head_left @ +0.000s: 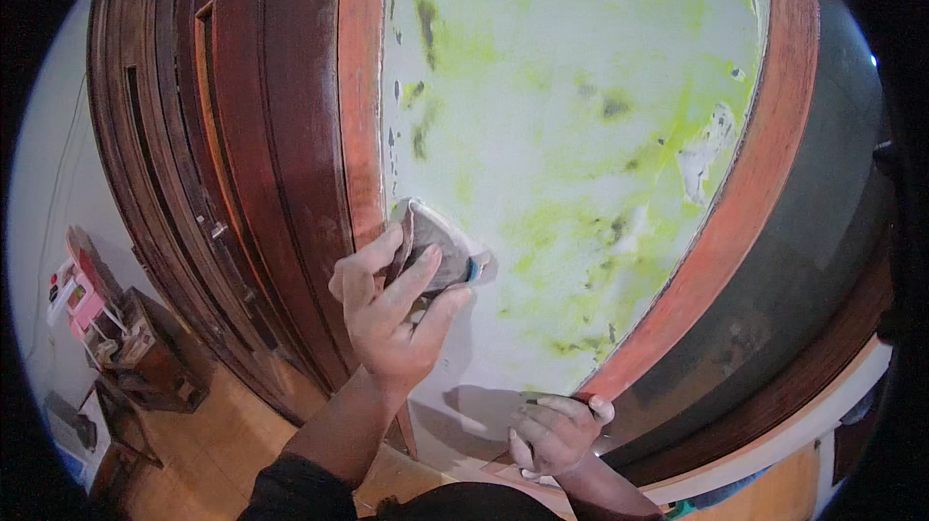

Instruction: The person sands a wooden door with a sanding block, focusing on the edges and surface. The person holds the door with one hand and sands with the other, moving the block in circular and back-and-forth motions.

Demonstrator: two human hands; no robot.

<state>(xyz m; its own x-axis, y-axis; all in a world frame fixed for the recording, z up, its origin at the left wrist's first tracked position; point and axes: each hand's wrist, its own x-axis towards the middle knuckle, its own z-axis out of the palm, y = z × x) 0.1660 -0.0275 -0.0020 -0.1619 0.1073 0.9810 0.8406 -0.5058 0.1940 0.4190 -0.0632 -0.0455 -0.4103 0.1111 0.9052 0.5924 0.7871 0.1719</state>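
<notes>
My left hand (397, 313) grips a sanding pad (435, 240), apparently wrapped in worn grey paper, against the left side of a pale panel (571, 182) marked with yellow-green and dark patches. The panel sits between salmon-coloured wooden borders (726, 231), with chipped spots along its edges. Low on the right, my right hand (552, 434) has curled fingers at the lower part of the panel and its border; what exactly they grip is partly hidden.
Dark wooden doors (223, 134) stand at the left. Beyond them are a wooden cabinet (155, 357) with pink items (87, 303) on it and the tiled floor (213, 453). A dark glossy surface (813, 182) curves along the right.
</notes>
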